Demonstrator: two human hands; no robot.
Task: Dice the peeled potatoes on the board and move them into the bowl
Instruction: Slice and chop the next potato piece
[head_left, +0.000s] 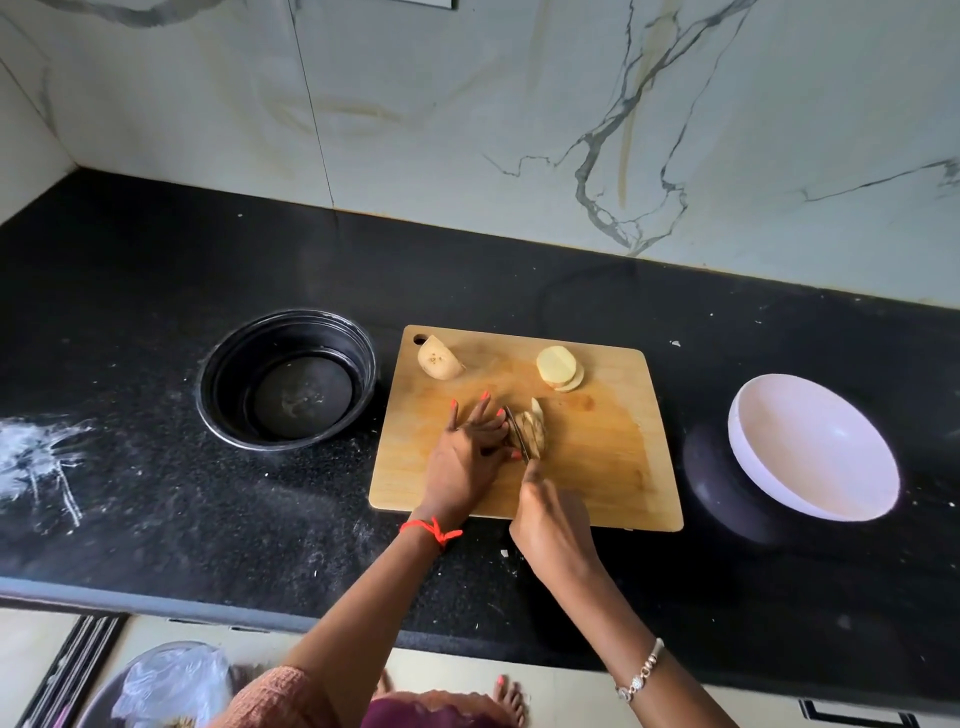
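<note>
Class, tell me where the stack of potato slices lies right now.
In the head view, the stack of potato slices lies far right on the cutting board, towards the white bowl.

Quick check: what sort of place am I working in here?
Most likely a home kitchen: a black stone counter against a marble-look wall, and a wooden cutting board where a potato is being sliced with a knife.
</note>
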